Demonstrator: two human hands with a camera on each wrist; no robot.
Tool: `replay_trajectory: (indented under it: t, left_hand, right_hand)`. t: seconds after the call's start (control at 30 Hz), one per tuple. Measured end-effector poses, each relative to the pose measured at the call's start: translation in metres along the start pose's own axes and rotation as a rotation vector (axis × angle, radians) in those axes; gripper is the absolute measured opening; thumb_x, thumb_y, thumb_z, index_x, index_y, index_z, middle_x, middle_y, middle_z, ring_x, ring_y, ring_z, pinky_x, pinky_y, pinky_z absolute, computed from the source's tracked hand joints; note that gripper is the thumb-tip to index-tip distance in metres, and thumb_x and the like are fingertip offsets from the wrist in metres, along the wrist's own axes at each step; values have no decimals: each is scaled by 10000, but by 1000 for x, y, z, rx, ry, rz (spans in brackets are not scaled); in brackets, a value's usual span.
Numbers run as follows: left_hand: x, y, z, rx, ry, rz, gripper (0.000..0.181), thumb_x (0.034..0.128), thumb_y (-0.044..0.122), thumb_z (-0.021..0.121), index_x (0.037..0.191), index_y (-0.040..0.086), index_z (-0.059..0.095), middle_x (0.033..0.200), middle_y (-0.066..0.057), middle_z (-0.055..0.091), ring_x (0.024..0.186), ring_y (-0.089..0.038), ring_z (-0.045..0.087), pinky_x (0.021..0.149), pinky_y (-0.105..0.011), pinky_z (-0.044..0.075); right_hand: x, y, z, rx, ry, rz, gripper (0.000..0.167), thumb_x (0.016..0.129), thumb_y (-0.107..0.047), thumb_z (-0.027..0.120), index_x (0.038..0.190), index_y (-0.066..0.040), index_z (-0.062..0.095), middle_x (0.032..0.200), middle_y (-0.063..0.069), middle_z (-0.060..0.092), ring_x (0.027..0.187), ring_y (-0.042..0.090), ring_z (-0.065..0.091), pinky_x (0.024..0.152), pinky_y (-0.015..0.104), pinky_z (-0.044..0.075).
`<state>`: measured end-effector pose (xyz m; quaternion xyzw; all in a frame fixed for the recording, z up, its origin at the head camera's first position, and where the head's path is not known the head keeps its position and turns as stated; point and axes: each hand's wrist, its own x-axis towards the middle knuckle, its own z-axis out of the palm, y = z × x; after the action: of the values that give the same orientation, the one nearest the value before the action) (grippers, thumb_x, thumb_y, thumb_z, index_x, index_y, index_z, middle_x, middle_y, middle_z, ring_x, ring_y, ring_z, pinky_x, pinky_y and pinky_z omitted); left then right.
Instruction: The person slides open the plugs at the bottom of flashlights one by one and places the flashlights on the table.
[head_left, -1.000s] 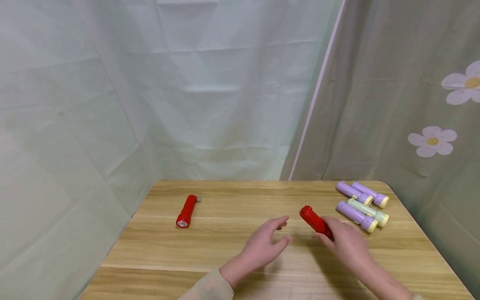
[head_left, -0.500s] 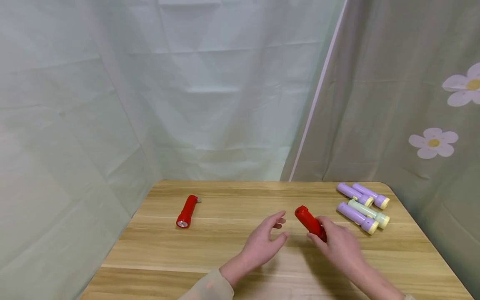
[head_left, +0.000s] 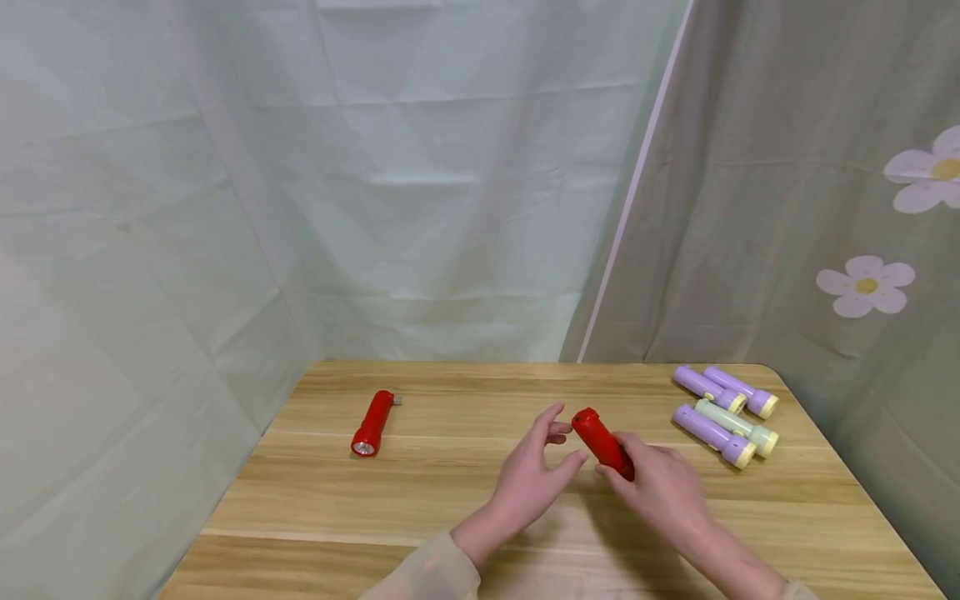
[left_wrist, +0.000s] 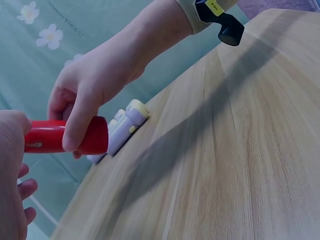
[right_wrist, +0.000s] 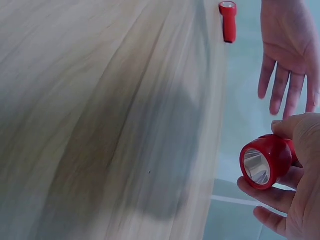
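Observation:
My right hand (head_left: 663, 487) grips a red flashlight (head_left: 597, 435) near its lamp end, holding it above the table. In the right wrist view the round lamp head (right_wrist: 267, 161) with its silvery reflector juts out between thumb and fingers. The tail end tilts up and away, towards my left hand (head_left: 525, 479). That hand hovers just left of the flashlight, fingers extended and thumb apart, gripping nothing; whether its thumb touches the red body cannot be told. A second red flashlight (head_left: 373, 423) lies at the table's left, a small grey piece sticking out by its tail.
At the back right of the wooden table (head_left: 337, 517) lie several flashlights: purple ones (head_left: 708, 427) with cream heads, and a pale green one (head_left: 731, 419) among them. Hanging curtains (head_left: 465, 183) enclose the table at the back and sides.
My right hand has carried the red flashlight leftward, closer to my left hand. The left hand has risen slightly, away from me. The flashlights on the table stay where they were.

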<state>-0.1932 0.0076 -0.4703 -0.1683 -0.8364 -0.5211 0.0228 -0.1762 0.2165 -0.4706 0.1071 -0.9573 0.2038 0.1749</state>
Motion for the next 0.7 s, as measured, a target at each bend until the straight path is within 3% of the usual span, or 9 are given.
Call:
replay_trajectory:
  t: [0.3, 0.47, 0.7]
  left_hand:
    - [4, 2, 6, -44, 46, 3, 729, 946, 497, 702, 1547, 267, 359, 1250, 117, 648, 1152, -185, 612, 935, -475, 503]
    - [5, 4, 6, -58, 65, -8, 666, 945, 512, 697, 1498, 305, 390, 1196, 139, 652, 1126, -142, 598, 950, -473, 484]
    - [4, 5, 7, -43, 101, 32, 547, 960, 463, 698, 1417, 317, 434, 1148, 147, 669, 1033, -87, 597, 762, -336, 475]
  right_hand:
    - [4, -12, 2, 6, -19, 31, 444, 813, -383, 859, 1132, -130, 684, 695, -110, 582, 614, 138, 508, 561, 335, 395]
    - [5, -16, 2, 4, -10, 29, 445, 811, -411, 855, 1119, -140, 682, 669, -129, 555, 614, 133, 499, 570, 334, 391]
    - [6, -18, 3, 10, 10, 3, 444, 807, -379, 860, 1125, -130, 677, 676, -125, 555, 619, 128, 501, 581, 335, 388]
